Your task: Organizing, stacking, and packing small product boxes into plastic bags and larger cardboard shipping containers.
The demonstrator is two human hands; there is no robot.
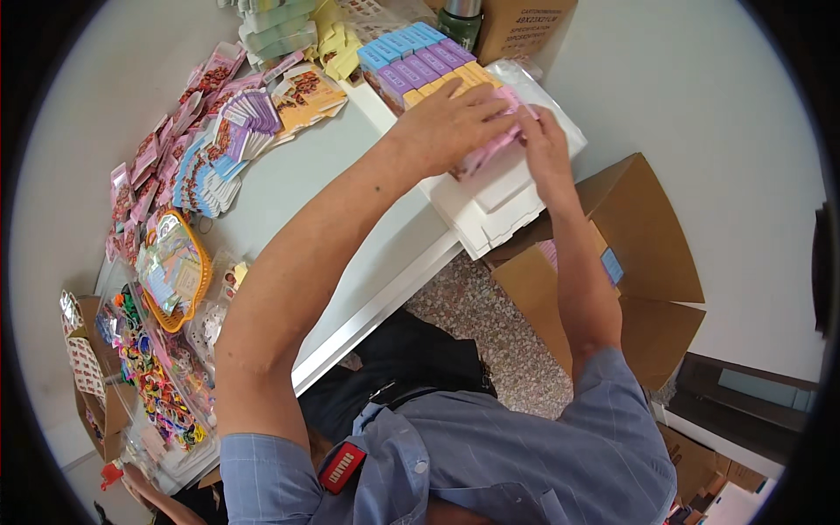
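Note:
Small cartons stand in rows on a white stand at the table's far end: blue boxes [411, 41], purple boxes [426, 70], orange boxes [477, 77] and pink boxes [490, 149] nearest me. Over the pink row lies my left hand [455, 127], its fingers stretched across the tops and closed around the row with the thumb side low. My right hand [544, 144] grips the right end of the same pink row, fingertips close to those of my left. The hands partly cover the pink and orange boxes.
Left on the table lie heaps of pink packets [144, 166], fanned blue cards [201, 179] and an orange basket [206, 271]. A tray of colourful bands [162, 385] sits nearer. An open cardboard box [652, 236] stands right. Another person's hand [144, 490] shows lower left.

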